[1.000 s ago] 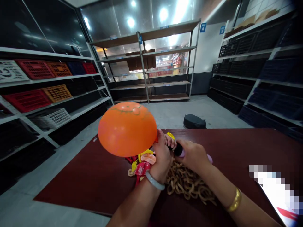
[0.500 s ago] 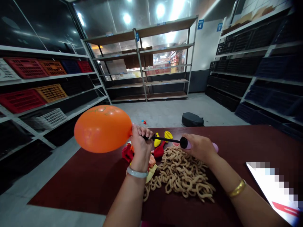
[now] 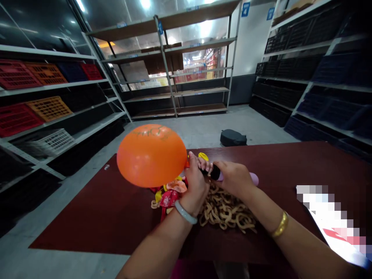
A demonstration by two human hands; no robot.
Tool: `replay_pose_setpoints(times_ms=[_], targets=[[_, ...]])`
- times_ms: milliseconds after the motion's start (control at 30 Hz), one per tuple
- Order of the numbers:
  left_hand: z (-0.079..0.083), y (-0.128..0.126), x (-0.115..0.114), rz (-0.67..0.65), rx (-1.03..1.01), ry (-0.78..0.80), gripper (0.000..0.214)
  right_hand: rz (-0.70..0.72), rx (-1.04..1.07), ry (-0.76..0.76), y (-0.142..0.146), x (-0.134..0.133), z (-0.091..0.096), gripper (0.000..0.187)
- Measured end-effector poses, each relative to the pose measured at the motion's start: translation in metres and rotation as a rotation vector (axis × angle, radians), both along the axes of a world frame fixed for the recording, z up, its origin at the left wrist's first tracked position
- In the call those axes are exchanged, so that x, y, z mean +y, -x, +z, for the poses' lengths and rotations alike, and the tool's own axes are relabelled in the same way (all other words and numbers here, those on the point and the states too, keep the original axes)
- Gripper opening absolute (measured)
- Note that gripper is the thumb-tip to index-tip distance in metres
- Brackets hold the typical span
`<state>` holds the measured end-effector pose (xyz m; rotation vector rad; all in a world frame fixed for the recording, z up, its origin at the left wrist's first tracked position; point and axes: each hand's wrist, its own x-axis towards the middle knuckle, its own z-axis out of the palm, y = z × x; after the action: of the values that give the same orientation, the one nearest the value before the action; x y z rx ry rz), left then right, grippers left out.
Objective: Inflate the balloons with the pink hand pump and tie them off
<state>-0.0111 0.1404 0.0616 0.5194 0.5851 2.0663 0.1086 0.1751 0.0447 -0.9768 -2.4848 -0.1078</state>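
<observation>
An inflated orange balloon (image 3: 151,157) with dark markings on top hangs over the table, its neck pinched in my left hand (image 3: 198,174). The fingers of that hand also wrap the nozzle end of a hand pump. My right hand (image 3: 235,178) is closed around the pump's lilac barrel (image 3: 254,178), whose black end (image 3: 215,173) sits close to my left fingers. Below my hands lies a heap of tan, curled, ring-like pieces (image 3: 223,213). Beside it are several limp balloons, among them a red patterned one (image 3: 169,198) and a yellow one (image 3: 203,156).
The dark red table (image 3: 87,217) spreads under everything. A bright flat panel (image 3: 322,217), partly pixelated, lies at the right. A dark grey object (image 3: 233,137) rests on the floor beyond. Shelves with crates (image 3: 49,108) stand left and right; another rack (image 3: 171,77) is behind.
My hands have come together, so the pump's black rod no longer shows between them. The orange balloon has shifted right in view, along with my left hand. The camera's view has tilted down a little.
</observation>
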Motion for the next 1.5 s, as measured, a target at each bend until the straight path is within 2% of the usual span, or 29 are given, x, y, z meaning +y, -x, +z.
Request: replay_pose_setpoints(times_ms=[100, 167, 400, 500, 633, 800, 933, 1067, 1200, 1400, 1500], targets=[[0.000, -0.003, 0.001, -0.008, 0.020, 0.006, 0.047, 0.000, 0.000, 0.019, 0.002, 0.000, -0.001, 0.047], [0.004, 0.006, 0.002, -0.014, 0.038, 0.008, 0.047, 0.005, 0.005, 0.027, 0.001, 0.005, -0.003, 0.048], [0.025, 0.075, 0.002, 0.142, 0.099, -0.034, 0.046, -0.035, 0.004, 0.003, -0.019, 0.032, -0.001, 0.053], [0.030, 0.087, -0.002, 0.175, 0.101, -0.052, 0.044, -0.046, 0.016, -0.024, -0.026, 0.036, 0.002, 0.054], [0.025, 0.073, 0.001, 0.160, 0.067, -0.056, 0.045, -0.083, 0.004, -0.054, -0.022, 0.029, 0.002, 0.051], [0.010, 0.034, 0.008, 0.088, 0.077, -0.013, 0.047, -0.074, 0.011, -0.019, -0.005, 0.011, -0.001, 0.051], [0.003, 0.007, 0.005, 0.024, 0.092, -0.013, 0.046, -0.038, 0.023, 0.012, 0.003, 0.002, 0.000, 0.052], [-0.001, 0.001, 0.005, 0.001, 0.102, 0.003, 0.047, -0.022, 0.023, 0.030, 0.002, 0.003, -0.004, 0.050], [0.002, 0.023, 0.010, 0.027, 0.082, 0.017, 0.047, -0.025, 0.028, 0.028, -0.004, 0.015, -0.009, 0.050], [0.030, 0.079, 0.002, 0.176, 0.078, -0.008, 0.048, -0.052, 0.022, -0.059, -0.022, 0.033, -0.005, 0.050], [0.037, 0.085, -0.004, 0.195, 0.086, -0.045, 0.047, -0.052, 0.027, -0.121, -0.026, 0.034, 0.000, 0.051]])
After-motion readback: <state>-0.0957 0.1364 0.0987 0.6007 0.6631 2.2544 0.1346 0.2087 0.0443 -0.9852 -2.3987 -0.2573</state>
